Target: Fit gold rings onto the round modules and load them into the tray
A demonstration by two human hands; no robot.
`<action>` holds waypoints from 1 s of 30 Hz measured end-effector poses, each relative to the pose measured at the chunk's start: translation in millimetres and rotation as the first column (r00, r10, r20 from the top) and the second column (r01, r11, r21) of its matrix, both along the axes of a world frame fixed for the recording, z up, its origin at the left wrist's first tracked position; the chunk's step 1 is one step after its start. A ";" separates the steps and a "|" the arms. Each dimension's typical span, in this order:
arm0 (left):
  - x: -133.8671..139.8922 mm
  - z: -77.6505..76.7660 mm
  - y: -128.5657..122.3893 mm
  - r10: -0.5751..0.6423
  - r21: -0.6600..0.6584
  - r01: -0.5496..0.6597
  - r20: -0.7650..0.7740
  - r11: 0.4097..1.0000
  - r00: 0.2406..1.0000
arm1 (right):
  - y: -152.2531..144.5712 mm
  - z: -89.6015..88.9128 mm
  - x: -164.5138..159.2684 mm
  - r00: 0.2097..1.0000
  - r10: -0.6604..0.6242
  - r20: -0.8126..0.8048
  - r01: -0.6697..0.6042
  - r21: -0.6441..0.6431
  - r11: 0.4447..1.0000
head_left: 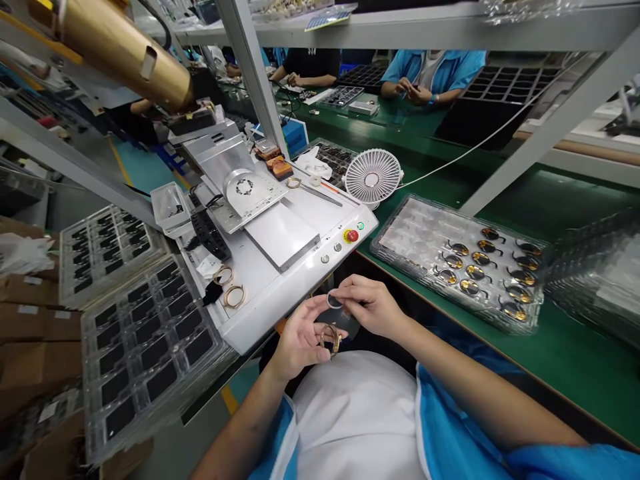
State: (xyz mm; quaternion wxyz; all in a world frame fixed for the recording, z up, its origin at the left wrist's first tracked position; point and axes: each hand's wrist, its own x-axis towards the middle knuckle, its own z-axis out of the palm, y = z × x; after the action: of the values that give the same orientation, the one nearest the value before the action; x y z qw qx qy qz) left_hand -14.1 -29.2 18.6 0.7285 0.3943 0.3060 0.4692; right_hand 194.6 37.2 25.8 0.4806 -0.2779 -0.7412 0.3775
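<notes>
My left hand [303, 337] is turned palm up in front of my body. A gold-coloured metal ring [331, 340] rests in it, held by the thumb and lower fingers. Above it, a small dark round disc with a pale rim [334, 302] sits at my left fingertips. My right hand [369, 303] pinches that disc from the right, palm down. Which fingers bear the disc's weight I cannot tell. Two more gold rings, one [234, 296] nearer and one [223, 274] farther, lie on the white machine base [265, 303] to the left.
Ahead stands a machine with a metal fixture [243, 190] and a red stop button [353, 235]. A white fan [373, 176] is beside it. At right, a clear tray [407, 230] holds several round parts with cables. Trays of black pieces [150, 353] are stacked left. Co-workers sit across the bench.
</notes>
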 end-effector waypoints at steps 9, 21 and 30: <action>-4.2 -4.2 1.8 0.148 -0.066 -0.144 0.070 0.987 0.987 | 48.7 30.2 -19.5 0.985 0.005 0.170 0.011 -0.097 0.995; -15.6 -8.0 -20.0 0.261 0.179 -0.230 -0.179 0.957 0.949 | 104.6 37.3 -48.4 0.880 -0.370 0.298 0.466 -0.392 0.793; 12.4 -19.6 -11.3 0.462 0.636 0.154 -0.685 0.756 0.563 | -3.4 -0.3 -35.9 0.992 -0.077 -0.100 0.003 -0.590 0.807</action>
State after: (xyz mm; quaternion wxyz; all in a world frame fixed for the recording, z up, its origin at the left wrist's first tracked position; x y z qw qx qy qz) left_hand -1.7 -40.6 -1.0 0.2787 0.7534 0.4631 0.3746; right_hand 158.6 33.8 25.5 0.4220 -0.4057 -0.5516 0.5942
